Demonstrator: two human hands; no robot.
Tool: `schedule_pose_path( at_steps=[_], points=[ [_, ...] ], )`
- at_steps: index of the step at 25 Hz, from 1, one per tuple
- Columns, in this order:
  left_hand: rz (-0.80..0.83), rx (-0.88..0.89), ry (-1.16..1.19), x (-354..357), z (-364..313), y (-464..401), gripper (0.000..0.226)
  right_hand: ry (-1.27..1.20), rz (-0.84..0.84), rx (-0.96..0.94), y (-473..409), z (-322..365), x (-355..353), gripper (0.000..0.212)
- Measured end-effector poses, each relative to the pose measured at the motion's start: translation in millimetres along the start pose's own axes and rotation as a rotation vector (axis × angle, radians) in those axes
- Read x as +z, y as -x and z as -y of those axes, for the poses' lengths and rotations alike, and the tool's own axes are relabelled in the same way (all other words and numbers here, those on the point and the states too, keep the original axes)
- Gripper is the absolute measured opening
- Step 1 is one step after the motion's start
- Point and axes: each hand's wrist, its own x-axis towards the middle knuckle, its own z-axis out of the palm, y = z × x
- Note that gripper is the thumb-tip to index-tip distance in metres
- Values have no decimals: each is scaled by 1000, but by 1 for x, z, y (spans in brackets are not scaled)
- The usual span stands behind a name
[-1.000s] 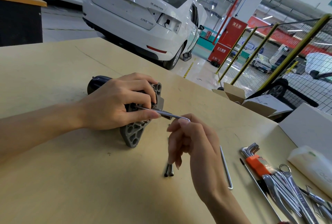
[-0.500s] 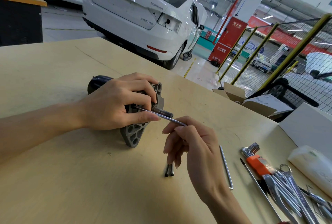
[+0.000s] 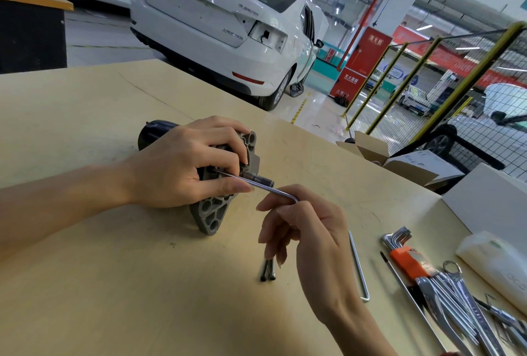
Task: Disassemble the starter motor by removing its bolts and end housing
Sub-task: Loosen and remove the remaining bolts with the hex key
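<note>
The starter motor (image 3: 212,214) lies on its side on the wooden table (image 3: 114,284), black body to the left, grey end housing facing right. My left hand (image 3: 182,164) grips the motor over the top, fingers curled onto the housing. A bent hex key (image 3: 268,188) runs from the housing toward my right hand (image 3: 305,230), which pinches its elbow end. The key's tip sits in the housing beside the thumb of my left hand. Two dark bolts (image 3: 268,270) lie side by side on the table below my right hand.
A long loose hex key (image 3: 358,264) lies right of my right hand. Further right are a hex key set in an orange holder (image 3: 405,258), several chrome spanners (image 3: 456,307), a white wrapped roll (image 3: 496,267) and a white box (image 3: 484,201). An open cardboard box (image 3: 399,161) stands at the table's far edge.
My right hand has turned the hex key: its bent end dipped lower half a second ago and now points up again near the fingertips. My left hand and the motor have stayed put.
</note>
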Motion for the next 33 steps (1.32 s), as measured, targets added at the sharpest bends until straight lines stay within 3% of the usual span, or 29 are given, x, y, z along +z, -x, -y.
schedule_pose_path(
  at_steps=[5,11,19,33],
  points=[
    [-1,1,8,-1,-1,0,36,33,-25,-25,-1,-4,1,29],
    [10,-7,3,-1,-1,1,33,277,-97,-145,-2,-11,0,32],
    [22,-27,26,-1,-1,1,37,121,-47,-173,-1,-4,-1,28],
    [16,-32,22,-2,-2,-1,38,87,-109,-48,-1,-3,2,29]
  ],
)
